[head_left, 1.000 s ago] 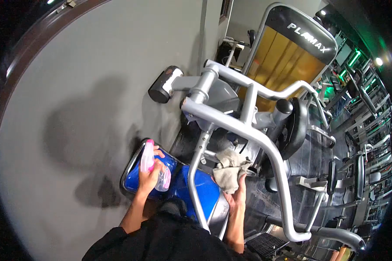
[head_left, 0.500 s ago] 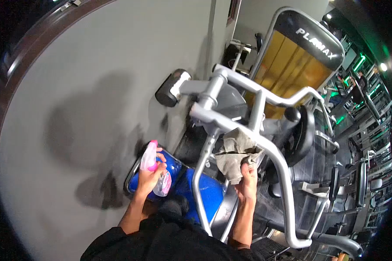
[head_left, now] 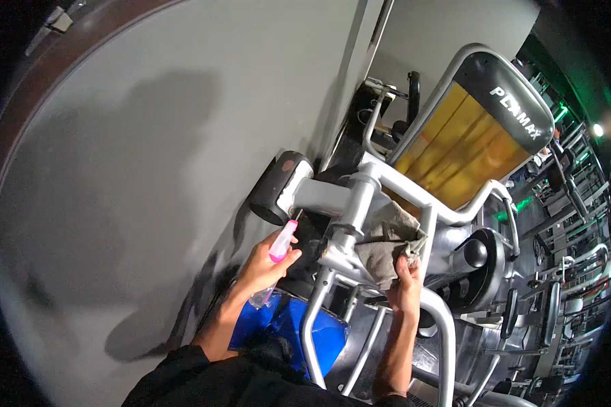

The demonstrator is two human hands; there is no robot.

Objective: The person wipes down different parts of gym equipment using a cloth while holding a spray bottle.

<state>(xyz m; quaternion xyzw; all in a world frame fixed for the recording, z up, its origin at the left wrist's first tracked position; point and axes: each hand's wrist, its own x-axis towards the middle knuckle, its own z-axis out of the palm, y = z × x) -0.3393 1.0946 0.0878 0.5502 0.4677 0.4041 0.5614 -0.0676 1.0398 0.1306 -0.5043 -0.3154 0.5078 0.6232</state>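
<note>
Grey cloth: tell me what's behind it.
The machine's silver frame shows on both sides of the grey cloth, which the right hand grips. Whatever lies directly behind the cloth is covered, so contact there can't be judged.

Black-and-gold panel point(head_left: 474, 132) apparently reads "PLAMAX".

Place: gym | Signs: PLAMAX-lettered panel point(head_left: 474, 136); silver machine frame point(head_left: 361, 203); blue pad point(head_left: 330, 340); more exercise machines point(head_left: 553, 305) at right

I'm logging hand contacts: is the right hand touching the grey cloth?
Touching. In the head view, the right hand grips the grey cloth, thumb over it.
</note>
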